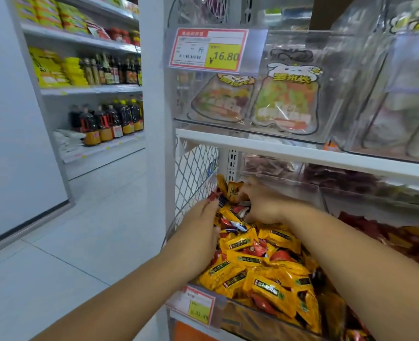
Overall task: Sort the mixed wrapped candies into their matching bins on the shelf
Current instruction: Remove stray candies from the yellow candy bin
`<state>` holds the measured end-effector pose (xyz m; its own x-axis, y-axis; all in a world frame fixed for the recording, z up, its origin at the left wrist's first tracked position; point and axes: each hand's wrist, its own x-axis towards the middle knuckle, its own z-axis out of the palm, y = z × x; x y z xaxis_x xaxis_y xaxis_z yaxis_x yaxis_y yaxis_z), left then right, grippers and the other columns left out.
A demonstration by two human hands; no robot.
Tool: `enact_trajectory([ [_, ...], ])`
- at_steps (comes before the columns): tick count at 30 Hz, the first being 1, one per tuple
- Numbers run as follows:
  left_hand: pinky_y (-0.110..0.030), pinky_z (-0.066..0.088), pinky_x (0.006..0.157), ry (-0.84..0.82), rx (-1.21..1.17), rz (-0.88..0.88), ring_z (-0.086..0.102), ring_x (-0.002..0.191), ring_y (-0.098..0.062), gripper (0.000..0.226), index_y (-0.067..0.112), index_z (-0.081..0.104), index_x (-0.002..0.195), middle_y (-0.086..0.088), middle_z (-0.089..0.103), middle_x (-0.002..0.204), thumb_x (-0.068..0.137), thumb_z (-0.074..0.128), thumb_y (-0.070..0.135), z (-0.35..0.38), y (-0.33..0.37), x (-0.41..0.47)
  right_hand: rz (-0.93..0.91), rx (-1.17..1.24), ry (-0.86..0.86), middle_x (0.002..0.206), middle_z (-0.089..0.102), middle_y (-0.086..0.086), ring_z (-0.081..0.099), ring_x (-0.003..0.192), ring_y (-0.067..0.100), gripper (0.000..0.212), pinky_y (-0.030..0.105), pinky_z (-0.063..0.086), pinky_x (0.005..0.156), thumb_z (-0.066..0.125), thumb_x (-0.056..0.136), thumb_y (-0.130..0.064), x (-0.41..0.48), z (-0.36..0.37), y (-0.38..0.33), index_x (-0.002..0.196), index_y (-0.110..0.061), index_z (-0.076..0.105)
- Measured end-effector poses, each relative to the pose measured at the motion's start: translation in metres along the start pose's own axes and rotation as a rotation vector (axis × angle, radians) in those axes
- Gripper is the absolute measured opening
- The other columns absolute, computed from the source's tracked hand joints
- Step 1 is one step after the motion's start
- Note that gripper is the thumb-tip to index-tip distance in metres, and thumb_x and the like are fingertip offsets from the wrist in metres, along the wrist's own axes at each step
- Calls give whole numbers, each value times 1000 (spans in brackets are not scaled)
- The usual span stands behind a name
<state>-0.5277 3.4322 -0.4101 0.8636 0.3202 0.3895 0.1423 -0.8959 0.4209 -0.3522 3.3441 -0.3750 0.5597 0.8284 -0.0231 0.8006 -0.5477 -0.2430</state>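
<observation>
Right hand [262,205] pinches a yellow candy [234,190] over the heaped bin [252,317] — left hand [201,232], fingers straight, presses against the pile [265,264].

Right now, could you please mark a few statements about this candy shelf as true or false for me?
1. The left hand and right hand both reach into the clear bin of wrapped candies. True.
2. That bin holds only yellow ones. False: red candies are mixed in.
3. The upper price tag reads 9.90. False: it reads 16.80.
4. Dark bottles stand on the shelves to the left. True.
5. The upper bin is empty. False: it holds cartoon-printed bags.
</observation>
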Motion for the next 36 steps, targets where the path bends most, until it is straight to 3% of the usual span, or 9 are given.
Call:
enact_trajectory([
  [6,-39,48,90,35,82,-59,56,107,-27,34,13,52,127,-10,60,116,93,49,11,25,-11,57,12,-68,27,131,30,-3,48,105,21,43,31,46,82,66,86,-9,-4,3,-4,125,-24,55],
  [11,-36,45,81,13,214,-64,54,102,-30,35,8,60,117,-15,59,109,85,52,-1,38,-12,67,16,-181,15,131,34,3,50,104,24,31,37,47,86,68,87,-24,-7,1,0,114,-14,56],
  [16,-28,40,87,10,214,-21,54,108,-26,30,13,68,114,-10,61,117,88,57,4,37,-17,64,19,-46,19,106,54,-1,52,93,18,12,32,43,75,60,92,-32,-24,-11,7,99,-30,51],
  [20,-24,35,72,-20,115,-92,55,91,-19,17,12,66,98,-7,62,102,91,53,3,26,-8,64,-38,11,161,106,51,-8,51,95,15,21,30,42,75,59,93,-32,-45,-19,7,113,-31,54],
  [22,-26,39,78,91,54,-41,57,95,-20,20,14,66,108,-7,62,106,96,51,10,16,-5,57,-77,94,157,111,54,-9,54,97,14,26,30,47,79,56,95,-32,-57,-21,5,120,-33,52],
  [24,-24,39,81,132,-2,44,56,99,-19,25,15,61,119,-5,57,112,100,46,14,3,-1,47,-73,154,100,109,58,-7,56,85,10,23,17,45,65,52,97,-31,-65,-23,6,119,-35,53],
  [26,-24,40,82,41,-92,75,54,98,-16,28,19,57,124,-3,53,112,102,41,15,-7,2,38,-26,188,62,93,61,-5,56,67,6,16,11,36,47,50,99,-28,-69,-27,12,112,-34,55],
  [31,-10,35,62,-280,-140,-19,48,79,-3,26,32,56,124,6,45,104,103,42,24,-5,0,28,59,283,90,80,63,-2,61,61,8,16,16,45,48,51,98,-17,-78,-39,23,101,-29,60],
  [36,-23,39,86,-307,-60,-4,51,106,-12,35,34,61,124,4,53,118,91,66,24,-1,-3,28,68,266,52,85,64,-2,62,60,7,15,19,43,52,51,98,-21,-81,-35,30,102,-34,58],
])
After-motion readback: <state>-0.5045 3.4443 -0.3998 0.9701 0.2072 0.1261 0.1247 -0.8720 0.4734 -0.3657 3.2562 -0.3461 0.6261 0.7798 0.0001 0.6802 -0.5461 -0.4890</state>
